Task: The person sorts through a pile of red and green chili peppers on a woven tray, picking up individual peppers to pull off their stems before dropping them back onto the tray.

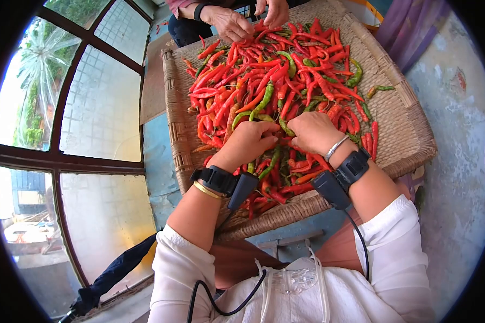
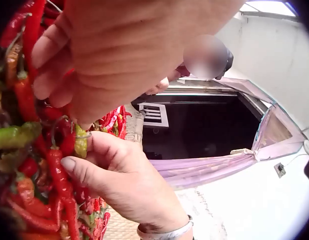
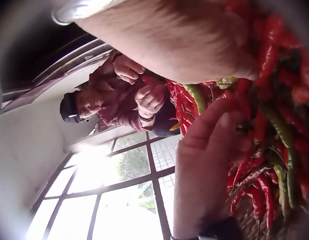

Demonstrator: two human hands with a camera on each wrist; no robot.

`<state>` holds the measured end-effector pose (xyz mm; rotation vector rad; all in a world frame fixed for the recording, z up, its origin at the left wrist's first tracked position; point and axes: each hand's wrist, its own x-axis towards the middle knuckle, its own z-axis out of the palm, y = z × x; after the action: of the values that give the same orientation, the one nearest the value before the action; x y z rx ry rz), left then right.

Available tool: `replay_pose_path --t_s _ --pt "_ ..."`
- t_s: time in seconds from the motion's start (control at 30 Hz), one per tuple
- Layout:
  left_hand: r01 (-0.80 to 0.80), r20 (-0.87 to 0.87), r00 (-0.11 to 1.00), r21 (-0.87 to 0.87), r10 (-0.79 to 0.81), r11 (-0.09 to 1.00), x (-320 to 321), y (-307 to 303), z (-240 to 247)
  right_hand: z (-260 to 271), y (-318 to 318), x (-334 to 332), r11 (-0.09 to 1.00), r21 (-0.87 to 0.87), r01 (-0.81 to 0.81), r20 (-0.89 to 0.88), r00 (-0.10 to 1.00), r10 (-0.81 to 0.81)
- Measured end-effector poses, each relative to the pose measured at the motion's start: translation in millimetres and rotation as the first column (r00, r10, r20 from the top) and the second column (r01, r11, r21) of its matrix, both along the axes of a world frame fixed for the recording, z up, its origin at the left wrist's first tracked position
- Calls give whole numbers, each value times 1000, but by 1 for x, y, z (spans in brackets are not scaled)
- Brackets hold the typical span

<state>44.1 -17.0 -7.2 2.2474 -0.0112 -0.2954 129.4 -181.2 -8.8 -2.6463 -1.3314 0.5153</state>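
Red and green chili peppers [image 1: 237, 89] lie heaped on a woven tray [image 1: 385, 116]. My left hand [image 1: 248, 142] is in the near part of the heap, fingers bent down among the peppers; I cannot tell whether they grip one. Close beside it, my right hand [image 1: 315, 132] pinches a yellowish-green chili pepper [image 2: 81, 142] between thumb and fingers. The right thumb lies alongside a red chili pepper [image 2: 59, 172] in the left wrist view. Seen from the right wrist, the left thumb and forefinger [image 3: 209, 127] come together over the heap.
Across the tray, another person's hands [image 1: 234, 24] work at the far edge of the heap. A paned window [image 1: 99, 107] stands on the left, with a folded dark umbrella [image 1: 116, 272] below it. A purple curtain [image 1: 415, 32] hangs at the far right.
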Motion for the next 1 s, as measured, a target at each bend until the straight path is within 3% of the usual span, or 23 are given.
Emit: replay_pose_path --t_s 0.2,0.27,0.3,0.37,0.4,0.47,0.53,0.6,0.67,0.7,0.73,0.8,0.83,0.9,0.93,1.0 --pt "31 28 999 -47 -30 998 0 -2 2 13 2 6 980 197 32 -22 999 -28" --pt "-79 69 993 -203 94 976 -1 -5 2 21 1 10 961 271 54 -62 997 -39" --pt "-79 69 993 -204 95 976 -1 -6 3 24 1 13 948 305 96 -240 971 -21" --pt "-179 41 981 -191 190 965 1 -5 6 22 0 13 889 401 218 -579 813 61" --pt "-182 41 980 -192 193 964 1 -4 8 28 0 11 890 401 216 -578 813 63" --pt "-204 49 975 -183 217 962 1 -3 10 46 -2 8 857 322 402 -836 545 59" --pt "-244 26 965 -269 260 932 1 -3 9 48 -4 10 845 353 402 -858 499 122" --pt "-279 -1 955 -351 297 894 1 -6 11 46 -6 11 792 404 458 -895 377 238" --pt "-365 33 879 -594 475 717 0 -14 19 50 -9 12 808 406 427 -891 382 246" --pt "-331 53 876 -655 479 679 -1 -16 25 51 -10 13 822 408 396 -886 387 254" --pt "-330 52 877 -655 477 680 0 -11 23 51 -10 13 822 408 398 -887 387 253" --pt "15 250 962 -443 107 896 2 1 22 51 -11 15 862 373 344 -875 439 203" --pt "-119 18 990 -452 143 884 -2 0 25 50 -11 15 862 372 345 -876 439 202" --pt "-127 -39 991 -549 127 826 -4 -2 26 48 -11 16 833 378 404 -906 346 243" --pt "-140 -93 990 -637 104 758 -4 -2 27 47 -11 16 833 377 405 -906 346 243" --pt "-167 -133 985 -648 106 743 -5 -4 32 46 -11 17 805 411 428 -901 326 286"
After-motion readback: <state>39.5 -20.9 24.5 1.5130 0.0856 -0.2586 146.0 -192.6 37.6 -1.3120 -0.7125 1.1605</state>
